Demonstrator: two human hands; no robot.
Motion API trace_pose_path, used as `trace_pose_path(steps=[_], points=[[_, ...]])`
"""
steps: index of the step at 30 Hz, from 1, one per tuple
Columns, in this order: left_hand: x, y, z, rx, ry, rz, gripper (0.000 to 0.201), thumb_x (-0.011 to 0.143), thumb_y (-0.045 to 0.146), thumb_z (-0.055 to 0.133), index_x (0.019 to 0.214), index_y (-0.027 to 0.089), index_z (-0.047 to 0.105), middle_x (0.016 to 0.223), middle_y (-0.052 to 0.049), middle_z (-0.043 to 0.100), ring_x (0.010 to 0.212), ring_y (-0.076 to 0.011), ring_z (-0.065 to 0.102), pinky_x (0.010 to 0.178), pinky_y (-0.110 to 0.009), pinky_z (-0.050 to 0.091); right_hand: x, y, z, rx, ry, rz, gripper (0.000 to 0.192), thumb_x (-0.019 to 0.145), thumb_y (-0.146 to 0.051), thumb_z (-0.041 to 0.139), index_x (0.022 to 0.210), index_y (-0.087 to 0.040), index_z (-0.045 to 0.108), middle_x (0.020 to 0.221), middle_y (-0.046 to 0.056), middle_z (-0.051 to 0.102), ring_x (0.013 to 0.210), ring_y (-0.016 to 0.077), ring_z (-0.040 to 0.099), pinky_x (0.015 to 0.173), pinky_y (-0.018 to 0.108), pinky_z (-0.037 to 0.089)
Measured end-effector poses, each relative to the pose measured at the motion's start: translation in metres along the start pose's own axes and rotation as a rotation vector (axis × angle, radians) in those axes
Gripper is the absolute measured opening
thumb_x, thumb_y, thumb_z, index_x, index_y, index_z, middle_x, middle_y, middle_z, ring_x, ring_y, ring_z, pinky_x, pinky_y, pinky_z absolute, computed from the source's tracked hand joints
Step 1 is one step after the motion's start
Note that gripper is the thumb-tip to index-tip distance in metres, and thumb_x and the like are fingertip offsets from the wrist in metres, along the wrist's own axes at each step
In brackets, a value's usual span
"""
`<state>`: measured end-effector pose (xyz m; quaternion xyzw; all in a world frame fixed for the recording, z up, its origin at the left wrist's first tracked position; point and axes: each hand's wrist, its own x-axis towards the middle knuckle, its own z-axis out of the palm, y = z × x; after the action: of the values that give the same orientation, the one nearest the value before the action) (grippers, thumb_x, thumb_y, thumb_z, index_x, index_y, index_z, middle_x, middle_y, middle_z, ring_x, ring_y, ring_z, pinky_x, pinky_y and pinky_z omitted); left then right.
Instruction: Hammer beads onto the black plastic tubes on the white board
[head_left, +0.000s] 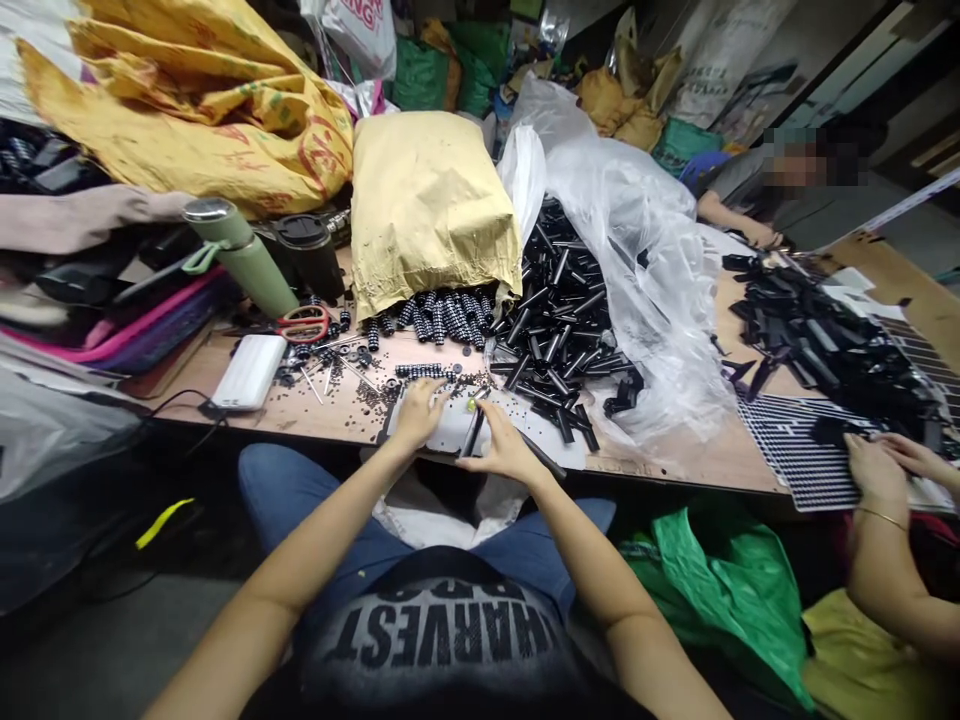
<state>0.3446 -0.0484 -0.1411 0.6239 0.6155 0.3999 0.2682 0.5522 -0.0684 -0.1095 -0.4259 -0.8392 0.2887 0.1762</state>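
My right hand (pixel 504 447) grips a short black tube (pixel 472 436) between thumb and fingers, tilted over a light grey sheet (pixel 551 432). A small yellow-green spot (pixel 472 405) shows at the tube's upper end. My left hand (pixel 418 412) is over the sheet's left part, thumb and fingers slightly apart, with nothing visible in it. Just beyond its fingertips lies a row of black ribbed pieces (pixel 421 371). Small dark bits (pixel 352 400) are scattered to its left. Beyond my right hand, a heap of black tubes (pixel 559 300) spills from a clear plastic bag (pixel 645 290).
A yellow paper sack (pixel 435 200) with ribbed pieces (pixel 442 318) at its mouth stands behind. To the left are red-handled scissors (pixel 304 323), a white box (pixel 249 372), a green flask (pixel 244 260) and a dark cup (pixel 309 250). Another person's hands (pixel 877 465) work at right beside black parts (pixel 810 340).
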Motion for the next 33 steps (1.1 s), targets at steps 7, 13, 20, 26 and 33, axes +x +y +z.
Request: trace_pose_path(steps=[7, 13, 20, 26, 33], points=[[0.038, -0.026, -0.022, 0.777, -0.111, 0.144, 0.028, 0.091, 0.026, 0.049, 0.109, 0.011, 0.064, 0.110, -0.020, 0.059, 0.106, -0.0340, 0.049, 0.088, -0.048, 0.037, -0.022, 0.045, 0.009, -0.220, 0.001, 0.238, 0.105, 0.062, -0.053, 0.077, 0.146, -0.011, 0.031, 0.145, 0.024, 0.038, 0.138, 0.0353, 0.034, 0.113, 0.052, 0.029], [0.051, -0.026, 0.001, 0.730, -0.289, 0.388, 0.042, 0.094, 0.017, 0.037, 0.133, 0.015, 0.052, 0.107, -0.017, 0.062, 0.106, -0.0298, 0.050, 0.089, -0.045, 0.035, -0.012, 0.037, -0.002, -0.377, -0.007, 0.251, 0.100, 0.065, -0.066, 0.071, 0.144, -0.015, 0.036, 0.144, 0.021, 0.042, 0.131, 0.0373, 0.039, 0.107, 0.053, 0.034], [0.033, -0.004, 0.010, -0.234, -0.080, 0.078, 0.039, 0.095, 0.039, 0.042, 0.124, 0.016, 0.053, 0.094, -0.009, 0.059, 0.075, -0.0163, 0.055, 0.068, -0.028, 0.045, -0.015, 0.028, -0.010, -0.281, -0.002, 0.209, 0.113, 0.055, -0.058, 0.083, 0.145, -0.011, 0.033, 0.141, 0.024, 0.043, 0.132, 0.0380, 0.040, 0.108, 0.054, 0.036], [0.003, 0.047, -0.001, -0.992, -0.107, -0.269, 0.055, 0.081, 0.058, 0.061, 0.114, 0.014, 0.057, 0.068, 0.003, 0.052, 0.039, -0.0045, 0.040, 0.036, -0.018, 0.026, -0.010, 0.014, -0.012, -0.013, 0.148, 0.077, 0.124, 0.054, -0.054, 0.085, 0.151, -0.016, 0.017, 0.149, 0.022, 0.032, 0.141, 0.0349, 0.031, 0.116, 0.053, 0.030], [-0.006, 0.067, -0.007, -1.077, -0.061, -0.446, 0.059, 0.076, 0.050, 0.067, 0.121, 0.012, 0.060, 0.058, 0.004, 0.053, 0.035, -0.0060, 0.042, 0.033, -0.018, 0.027, 0.012, -0.025, -0.029, 0.116, 0.182, -0.245, 0.118, 0.058, -0.055, 0.083, 0.150, -0.020, 0.017, 0.149, 0.018, 0.033, 0.142, 0.0316, 0.031, 0.116, 0.050, 0.032]])
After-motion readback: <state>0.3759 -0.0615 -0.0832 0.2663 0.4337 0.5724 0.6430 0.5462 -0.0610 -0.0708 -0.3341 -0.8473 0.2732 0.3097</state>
